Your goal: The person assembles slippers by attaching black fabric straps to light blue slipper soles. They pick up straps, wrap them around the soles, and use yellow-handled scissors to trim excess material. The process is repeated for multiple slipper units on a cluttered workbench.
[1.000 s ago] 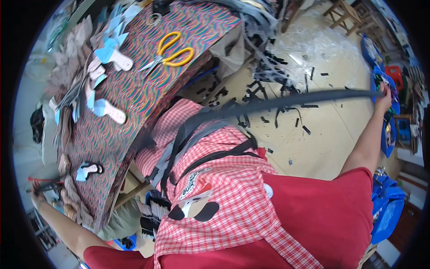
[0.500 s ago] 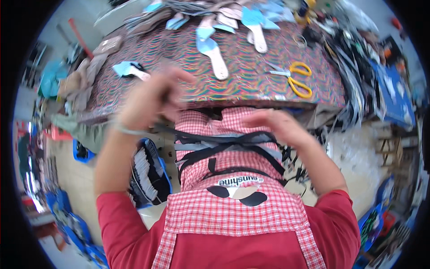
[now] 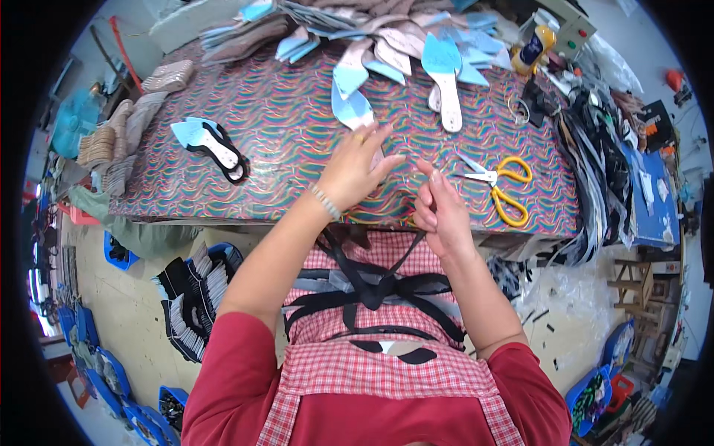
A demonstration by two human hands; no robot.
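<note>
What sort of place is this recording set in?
Most likely a small shoe-making workshop. Light blue insole cut-outs lie heaped on the patterned worktable, yellow-handled scissors lie beside the right hand, and black straps pile up at the table's right end.

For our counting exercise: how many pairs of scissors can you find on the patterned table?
1. The yellow-handled scissors lie on the table, just beyond the right hand. More could be hidden under the clutter at the table's edges.
</note>
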